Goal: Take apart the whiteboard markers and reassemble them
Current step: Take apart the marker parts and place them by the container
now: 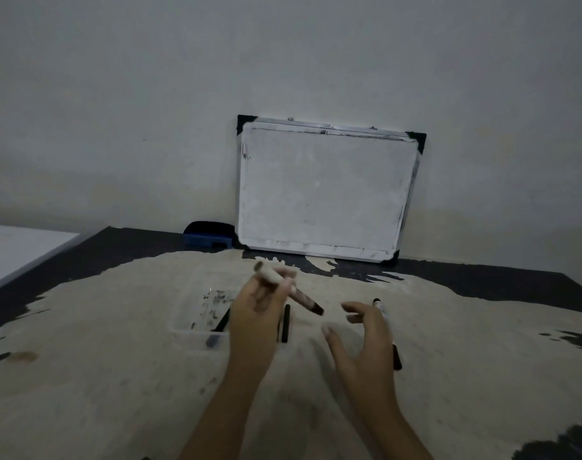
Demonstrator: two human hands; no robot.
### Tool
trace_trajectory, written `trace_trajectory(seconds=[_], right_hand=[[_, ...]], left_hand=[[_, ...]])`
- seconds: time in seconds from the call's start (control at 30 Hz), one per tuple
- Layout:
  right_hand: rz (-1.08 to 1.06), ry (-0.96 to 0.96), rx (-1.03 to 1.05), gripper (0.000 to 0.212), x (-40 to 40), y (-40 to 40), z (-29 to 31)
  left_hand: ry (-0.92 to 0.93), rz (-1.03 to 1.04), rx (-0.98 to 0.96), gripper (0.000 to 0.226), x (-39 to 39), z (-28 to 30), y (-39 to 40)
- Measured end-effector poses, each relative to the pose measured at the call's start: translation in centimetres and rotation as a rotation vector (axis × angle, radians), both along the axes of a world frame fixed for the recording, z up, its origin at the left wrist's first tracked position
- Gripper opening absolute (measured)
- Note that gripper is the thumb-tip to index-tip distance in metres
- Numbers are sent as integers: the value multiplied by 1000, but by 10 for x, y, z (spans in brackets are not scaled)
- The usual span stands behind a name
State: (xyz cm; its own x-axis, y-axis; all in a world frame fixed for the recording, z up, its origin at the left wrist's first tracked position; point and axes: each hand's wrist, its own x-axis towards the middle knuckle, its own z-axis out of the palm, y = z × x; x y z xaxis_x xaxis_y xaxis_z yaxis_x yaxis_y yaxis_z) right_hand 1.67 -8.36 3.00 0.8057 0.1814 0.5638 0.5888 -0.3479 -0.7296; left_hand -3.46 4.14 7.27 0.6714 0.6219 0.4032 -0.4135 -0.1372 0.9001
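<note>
Left hand [259, 313] is clenched round a marker body [291, 290], held clear of the table and tilted: pale open end up at 10 o'clock, dark end down at 4 o'clock. Right hand [362, 340] is released, fingers spread, holding nothing, just right of the dark end.

Handling, my read: marker body is a light, stiff plastic tube, smooth, so it can spin in a loose grip. Best hold is mid-barrel with the left while the right pinches the dark end and pulls or twists along the axis. Small inner parts look likely to roll; ink may smear.

Other pieces on the table:
- black stick [285, 323] lying flat directly under the held marker, at 6 o'clock from it, partly hidden by the left hand
- second marker [387, 330] at 3 o'clock of the right hand, just behind the fingers, running near to far
- dark pen-like piece [218, 328] at 9 o'clock of the left wrist, resting across a clear tray [196, 322] with ink smudges

Room: worn tabletop [117, 376] is open at 6 o'clock and to both sides. Left table edge is well apart. At 12 o'clock a whiteboard [323, 190] leans on the wall with a blue eraser [208, 234] at its left; both well clear of the hands. Light is dim, fine detail hard to judge.
</note>
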Motion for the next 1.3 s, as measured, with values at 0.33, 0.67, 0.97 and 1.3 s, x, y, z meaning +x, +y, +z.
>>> trace_trajectory(seconds=[0.33,0.67,0.97,1.3], right_hand=[[-12,152,-351,16,-3,53,-11],[-238,120,-601,32,-5,91,-14],[42,332,168,8,21,52,46],[400,447,298,19,8,12,115]], left_hand=[[-84,239,-191,24,-6,-5,45],[-68,232,-160,17,-1,-11,45],[-188,271,-14,17,-7,-2,42],[-123,374,680,40,-8,-2,49]])
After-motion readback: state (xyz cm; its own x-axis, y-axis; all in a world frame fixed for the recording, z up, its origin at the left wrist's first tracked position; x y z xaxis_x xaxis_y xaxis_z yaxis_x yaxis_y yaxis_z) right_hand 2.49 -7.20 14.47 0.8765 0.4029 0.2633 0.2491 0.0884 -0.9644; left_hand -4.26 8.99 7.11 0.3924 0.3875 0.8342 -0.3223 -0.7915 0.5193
